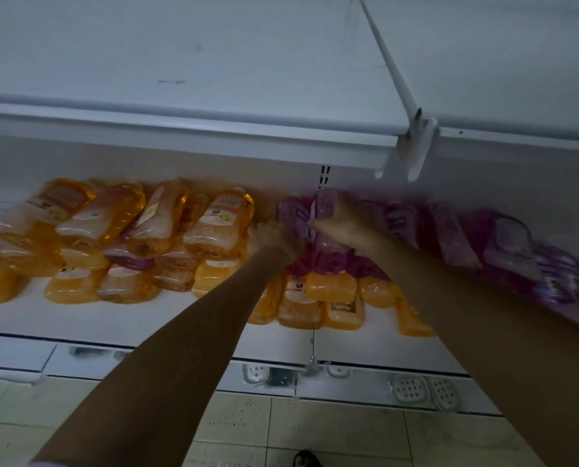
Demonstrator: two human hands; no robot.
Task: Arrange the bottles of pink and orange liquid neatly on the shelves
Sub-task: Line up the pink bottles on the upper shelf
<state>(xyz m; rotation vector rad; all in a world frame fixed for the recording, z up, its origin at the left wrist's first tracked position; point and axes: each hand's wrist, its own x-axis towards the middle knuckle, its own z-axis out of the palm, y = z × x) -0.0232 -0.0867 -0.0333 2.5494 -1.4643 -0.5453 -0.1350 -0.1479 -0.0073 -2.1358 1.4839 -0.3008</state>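
Observation:
Several orange bottles [219, 220] lie stacked on the white shelf [119, 320], left and front centre. Several pink bottles [449, 237] lie in a row along the back, centre to right. One pink bottle [129, 256] lies among the orange ones on the left. My left hand [274, 241] reaches to the left edge of the pink pile, fingers curled against a pink bottle [293, 214]. My right hand [343, 217] grips the same pink cluster from the right, near a white cap. Motion blur hides the exact finger hold.
An upper shelf [214, 136] overhangs the bottles, with a white bracket [412, 153] at centre right. Below, a lower shelf holds white soap dishes [422, 390]. Tiled floor [281, 426] lies beneath, with a foot at the bottom edge.

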